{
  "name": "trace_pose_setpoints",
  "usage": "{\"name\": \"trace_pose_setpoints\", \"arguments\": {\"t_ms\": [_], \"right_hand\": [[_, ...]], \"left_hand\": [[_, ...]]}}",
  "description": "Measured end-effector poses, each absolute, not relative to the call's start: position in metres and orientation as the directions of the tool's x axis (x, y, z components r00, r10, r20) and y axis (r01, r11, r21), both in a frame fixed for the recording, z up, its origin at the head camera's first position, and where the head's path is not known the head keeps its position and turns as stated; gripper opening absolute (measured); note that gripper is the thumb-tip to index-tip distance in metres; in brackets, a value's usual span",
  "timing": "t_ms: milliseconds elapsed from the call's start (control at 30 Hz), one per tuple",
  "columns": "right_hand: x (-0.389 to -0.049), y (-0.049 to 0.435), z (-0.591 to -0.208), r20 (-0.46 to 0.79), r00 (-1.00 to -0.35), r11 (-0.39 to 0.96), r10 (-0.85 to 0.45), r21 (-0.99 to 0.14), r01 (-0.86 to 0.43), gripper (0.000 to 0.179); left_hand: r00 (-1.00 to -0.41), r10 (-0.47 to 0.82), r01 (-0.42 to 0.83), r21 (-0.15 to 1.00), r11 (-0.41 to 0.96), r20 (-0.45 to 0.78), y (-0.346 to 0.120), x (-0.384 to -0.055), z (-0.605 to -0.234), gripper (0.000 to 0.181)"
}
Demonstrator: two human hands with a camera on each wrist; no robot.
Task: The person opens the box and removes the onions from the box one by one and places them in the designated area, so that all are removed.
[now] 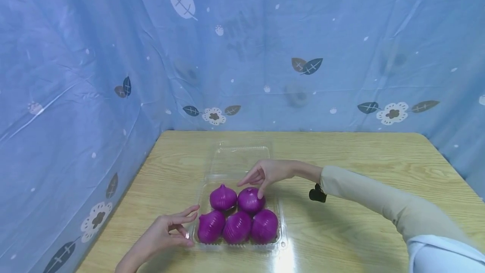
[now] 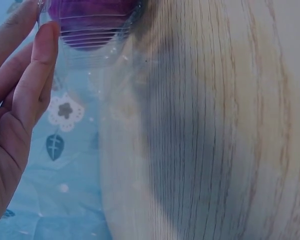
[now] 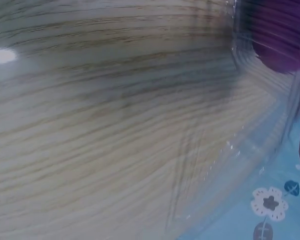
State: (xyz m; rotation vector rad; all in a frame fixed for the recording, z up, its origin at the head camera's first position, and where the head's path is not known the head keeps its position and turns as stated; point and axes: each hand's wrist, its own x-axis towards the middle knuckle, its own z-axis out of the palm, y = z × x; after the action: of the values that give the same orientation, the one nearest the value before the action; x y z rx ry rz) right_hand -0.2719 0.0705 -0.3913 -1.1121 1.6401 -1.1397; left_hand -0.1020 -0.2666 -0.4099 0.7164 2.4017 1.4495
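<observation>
Several purple onions sit in two rows in a clear plastic box [image 1: 283, 222], three of them in the near row. My left hand [image 1: 168, 233] pinches the box's left edge; the left wrist view shows its fingers [image 2: 44, 45] against the clear wall, beside an onion [image 2: 95, 22]. Over the back right onion [image 1: 250, 202] is my right hand [image 1: 270, 171], reaching in from the right. Its thumb overlaps that onion's upper right side, while the other fingers extend leftward just behind it. To its left is the back left onion [image 1: 222, 198].
The box's clear lid [image 1: 240, 155] lies folded back behind it on the wooden table [image 1: 341, 151]. A blue patterned curtain [image 1: 242, 54] hangs along the back and left side. Something small and black [image 1: 317, 194] shows at my right wrist.
</observation>
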Motion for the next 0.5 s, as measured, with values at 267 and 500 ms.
{"name": "trace_pose_setpoints", "arguments": {"t_ms": [267,500], "right_hand": [[-0.270,0.056,-0.401,-0.138,-0.221,0.186,-0.965,-0.960,-0.212,0.059],[-0.266,0.054,-0.400,-0.172,-0.236,0.257,-0.956,-0.880,-0.400,0.060]], "left_hand": [[-0.858,0.513,0.240,0.897,0.371,0.018,-0.267,-0.102,-0.410,0.063],[-0.868,0.497,0.213,0.900,0.379,-0.004,-0.267,-0.102,-0.411,0.061]]}}
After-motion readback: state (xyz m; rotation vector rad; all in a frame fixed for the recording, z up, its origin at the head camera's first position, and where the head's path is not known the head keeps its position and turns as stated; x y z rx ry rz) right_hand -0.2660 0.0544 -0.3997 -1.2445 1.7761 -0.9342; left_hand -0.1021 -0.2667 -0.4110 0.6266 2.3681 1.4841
